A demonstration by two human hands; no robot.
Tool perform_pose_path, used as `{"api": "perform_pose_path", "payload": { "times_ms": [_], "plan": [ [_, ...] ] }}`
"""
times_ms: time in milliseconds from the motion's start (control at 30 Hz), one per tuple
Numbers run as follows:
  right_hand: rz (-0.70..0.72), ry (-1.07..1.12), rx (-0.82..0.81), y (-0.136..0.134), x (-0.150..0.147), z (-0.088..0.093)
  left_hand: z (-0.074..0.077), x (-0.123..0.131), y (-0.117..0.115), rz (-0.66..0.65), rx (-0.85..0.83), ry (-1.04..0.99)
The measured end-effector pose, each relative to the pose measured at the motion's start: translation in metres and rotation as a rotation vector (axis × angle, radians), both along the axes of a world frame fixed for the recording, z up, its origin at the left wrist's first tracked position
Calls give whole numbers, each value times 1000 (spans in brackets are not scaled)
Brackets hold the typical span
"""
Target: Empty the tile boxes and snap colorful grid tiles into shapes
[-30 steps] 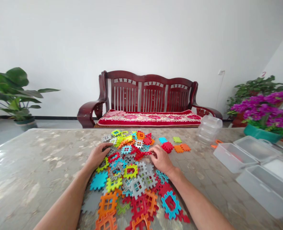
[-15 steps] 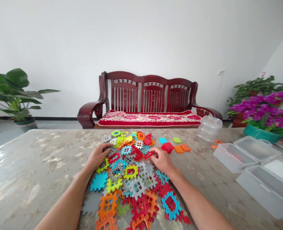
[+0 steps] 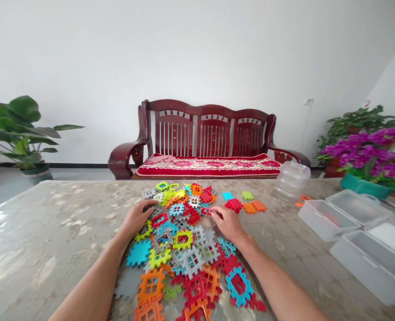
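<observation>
A heap of flat interlocking plastic tiles (image 3: pixel 184 240) in red, orange, blue, green and grey covers the middle of the marble table (image 3: pixel 50 240). My left hand (image 3: pixel 136 217) rests palm down on the heap's left side, fingers curled over grey tiles. My right hand (image 3: pixel 228 223) lies on the heap's right side and pinches a small red tile (image 3: pixel 207 211) between thumb and fingers. A few sorted tiles lie apart beyond it: red (image 3: pixel 233 205), orange (image 3: pixel 253 206), blue (image 3: pixel 227 195) and green (image 3: pixel 247 195).
Clear plastic boxes (image 3: pixel 321 218) and lids stand at the right, with stacked clear tubs (image 3: pixel 291 180) behind them. A purple flower pot (image 3: pixel 374 169) is at the far right. A wooden bench (image 3: pixel 207 142) stands beyond the table, a leafy plant (image 3: pixel 20 133) at the left.
My right hand has lifted the small red tile slightly and shifted it toward the far side of the heap. The left hand has stayed in place.
</observation>
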State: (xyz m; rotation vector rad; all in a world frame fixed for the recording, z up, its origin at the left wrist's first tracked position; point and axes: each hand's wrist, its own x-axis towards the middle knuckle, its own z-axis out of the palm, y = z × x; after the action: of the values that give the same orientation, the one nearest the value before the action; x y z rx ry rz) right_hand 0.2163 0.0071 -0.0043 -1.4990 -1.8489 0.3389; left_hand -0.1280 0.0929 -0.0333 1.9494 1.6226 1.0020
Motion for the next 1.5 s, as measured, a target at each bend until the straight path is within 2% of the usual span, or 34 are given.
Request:
{"api": "perform_pose_path", "payload": {
  "times_ms": [133, 367, 633, 767, 900, 1033, 1133, 1233, 1367, 1500],
  "plan": [
    [-12, 87, -36, 0, 2, -2, -2, -1, 1, -1, 10, 10],
    [-7, 94, -67, 2, 4, -5, -4, -3, 3, -10, 8, -4],
    [-75, -36, -82, -4, -3, 5, -2, -1, 1, 7, -1, -7],
    [-74, -123, -72, -4, -3, 3, -2, -1, 1, 8, -5, -4],
    [-62, -152, -17, -3, -4, -2, 0, 0, 0, -3, -6, -8],
    [-60, -186, 140, -5, -2, 0, 2, 1, -1, -1, -14, -16],
    [-174, -220, 285, -4, 8, 11, 2, 0, 0, -5, -6, -19],
    [-329, -251, 356, -2, 26, 19, -1, -1, 2, -9, 7, -13],
    [-479, -240, 322, -1, 48, 17, -3, -2, 3, -13, 19, -2],
    [-548, -237, 267, -3, 57, 7, -4, -2, 3, -15, 23, -4]
  ]
}}
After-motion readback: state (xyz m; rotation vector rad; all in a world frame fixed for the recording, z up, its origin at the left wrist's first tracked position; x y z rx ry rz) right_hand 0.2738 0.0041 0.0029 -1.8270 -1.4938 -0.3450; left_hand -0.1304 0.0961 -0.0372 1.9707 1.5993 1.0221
